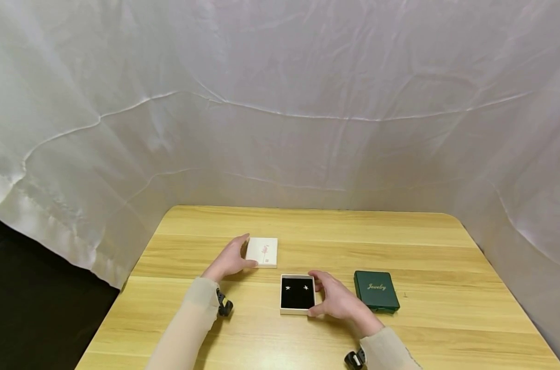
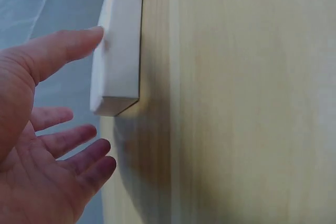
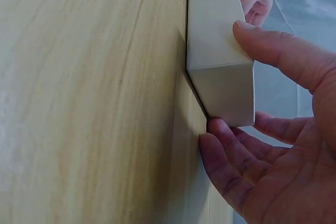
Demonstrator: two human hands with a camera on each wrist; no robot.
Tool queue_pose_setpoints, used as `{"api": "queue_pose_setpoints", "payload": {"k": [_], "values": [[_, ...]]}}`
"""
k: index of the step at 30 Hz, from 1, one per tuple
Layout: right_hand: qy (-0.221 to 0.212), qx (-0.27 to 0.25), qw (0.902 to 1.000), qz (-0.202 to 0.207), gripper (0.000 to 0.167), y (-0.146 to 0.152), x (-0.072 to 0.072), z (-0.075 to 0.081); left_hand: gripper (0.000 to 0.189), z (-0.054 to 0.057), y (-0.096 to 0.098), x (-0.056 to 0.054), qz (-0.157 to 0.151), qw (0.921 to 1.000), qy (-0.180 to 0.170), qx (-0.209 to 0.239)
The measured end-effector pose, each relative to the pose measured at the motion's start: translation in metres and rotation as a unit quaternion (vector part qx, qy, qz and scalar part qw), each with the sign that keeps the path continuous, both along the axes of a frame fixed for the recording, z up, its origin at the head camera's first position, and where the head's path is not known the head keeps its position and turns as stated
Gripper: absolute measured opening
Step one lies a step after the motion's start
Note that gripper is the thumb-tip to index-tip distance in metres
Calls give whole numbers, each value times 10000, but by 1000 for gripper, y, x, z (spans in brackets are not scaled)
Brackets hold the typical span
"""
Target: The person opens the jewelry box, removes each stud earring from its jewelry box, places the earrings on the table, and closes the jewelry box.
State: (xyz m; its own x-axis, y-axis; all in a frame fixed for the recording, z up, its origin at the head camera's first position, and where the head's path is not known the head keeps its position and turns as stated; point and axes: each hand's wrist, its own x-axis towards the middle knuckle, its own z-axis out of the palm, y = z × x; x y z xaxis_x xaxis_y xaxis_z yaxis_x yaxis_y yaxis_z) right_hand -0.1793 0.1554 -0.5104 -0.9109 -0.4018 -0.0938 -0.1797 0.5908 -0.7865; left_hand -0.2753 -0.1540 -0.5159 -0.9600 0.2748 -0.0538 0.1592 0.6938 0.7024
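From above, the left hand (image 1: 231, 258) is spread wide beside the printed white lid (image 1: 263, 252); the right hand (image 1: 336, 298) holds the open box (image 1: 293, 311) by opposite edges, probably for steadiness. From the left wrist, thumb touches lid, fingers loose. From the right, the box sits between thumb and fingers.

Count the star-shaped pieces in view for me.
2: a left star-shaped piece and a right star-shaped piece, both on the black insert in the open box that the right hand touches. More could be hidden inside the closed green box.
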Motion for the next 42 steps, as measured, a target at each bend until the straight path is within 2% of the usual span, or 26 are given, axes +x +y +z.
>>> {"api": "queue_pose_setpoints", "payload": {"k": [7,12,19,24,28,38,42], "values": [[111,-18,9999,22,95,1,2,0,89,12,1,17,-3,9992,394,-92],[131,-33,9999,41,95,2,3,0,78,21,11,33,-98,9979,621,121],[141,-30,9999,20,95,2,3,0,56,28,31,53,-568,9939,808,488],[154,-52,9999,18,94,2,3,0,42,29,45,63,-1017,9886,962,551],[106,-105,9999,15,93,2,3,0,34,28,55,70,-1173,9873,940,510],[36,-155,9999,-3,91,2,1,0,28,15,74,77,-1139,9881,1025,139],[35,-154,9999,6,91,2,1,0,29,12,79,78,-1024,9908,887,21]]}}
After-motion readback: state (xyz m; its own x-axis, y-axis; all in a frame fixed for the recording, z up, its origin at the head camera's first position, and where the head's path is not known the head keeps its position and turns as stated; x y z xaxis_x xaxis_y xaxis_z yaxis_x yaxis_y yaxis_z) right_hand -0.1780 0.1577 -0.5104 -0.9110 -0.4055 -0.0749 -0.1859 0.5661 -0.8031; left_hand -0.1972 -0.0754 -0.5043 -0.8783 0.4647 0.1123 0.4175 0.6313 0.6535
